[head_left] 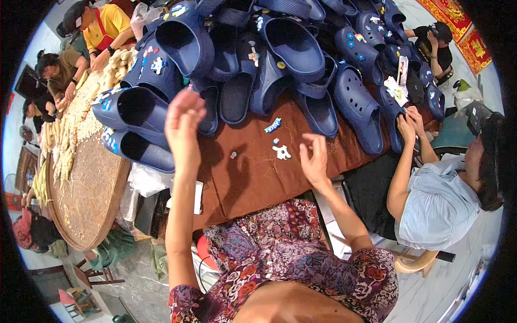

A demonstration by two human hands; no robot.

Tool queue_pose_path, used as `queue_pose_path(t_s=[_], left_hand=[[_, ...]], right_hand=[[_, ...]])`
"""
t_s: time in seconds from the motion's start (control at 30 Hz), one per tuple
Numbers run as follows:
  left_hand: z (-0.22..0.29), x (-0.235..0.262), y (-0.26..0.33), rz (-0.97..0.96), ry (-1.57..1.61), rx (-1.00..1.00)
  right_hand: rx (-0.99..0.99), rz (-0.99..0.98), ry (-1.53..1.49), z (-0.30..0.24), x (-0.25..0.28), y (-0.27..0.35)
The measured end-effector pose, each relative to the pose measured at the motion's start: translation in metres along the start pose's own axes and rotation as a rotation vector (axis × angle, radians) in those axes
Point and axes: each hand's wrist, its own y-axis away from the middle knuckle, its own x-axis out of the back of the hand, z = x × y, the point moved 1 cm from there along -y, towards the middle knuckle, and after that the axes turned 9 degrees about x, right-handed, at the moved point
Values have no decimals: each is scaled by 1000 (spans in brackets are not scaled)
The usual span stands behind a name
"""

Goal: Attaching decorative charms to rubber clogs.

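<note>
Head camera is looking down at a tabletop with a brown cloth on it. A big pile of dark blue clogs is sitting at the far side.

The person's left hand is hanging up in the air, near one blue clog lying on its side. The fingers are bending loosely, and the grip is holding nothing that can be seen. The right hand is hovering just over the cloth. Its fingers are curling but staying apart, so that grip is spreading open too.

Small shoe charms are lying on the cloth. A white charm is sitting just beside the right hand. A blue and white charm is lying a bit farther off, near the pile. A tiny charm is sitting between the two hands.

What could go wrong? The charms are very little, so a quick sweep of the right hand could be knocking the white one off the edge. The pile of clogs is leaning high, and a bump from the left hand might be making some slide down onto the charms.

Another person in a light blue shirt is working on a clog at the right. More people are sorting pale bits on a round tray at the left.
</note>
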Motion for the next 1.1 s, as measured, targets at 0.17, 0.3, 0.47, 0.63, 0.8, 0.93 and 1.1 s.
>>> queue_pose_path(t_s=[0.17, 0.3, 0.47, 0.63, 0.8, 0.93, 1.1], left_hand=[[-75, -25, 25, -369, -391, 165], [-91, -59, 18, -437, -353, 116], [-81, -101, -7, -400, -165, 379], [-83, -128, -24, -350, -17, 486], [-88, -148, -43, -351, 110, 578], [-92, -162, -56, -349, 189, 612], [-99, -161, -49, -353, 174, 614]], right_hand=[[-14, 159, 46, 19, 22, -42], [-295, 258, -364, 47, 20, -78], [-699, 167, -742, 58, 23, -133], [-720, 114, -1112, 61, 21, -145], [-635, 48, -1114, 66, 24, -131], [-682, 49, -976, 67, 24, -112], [-665, 53, -912, 58, 32, -74]])
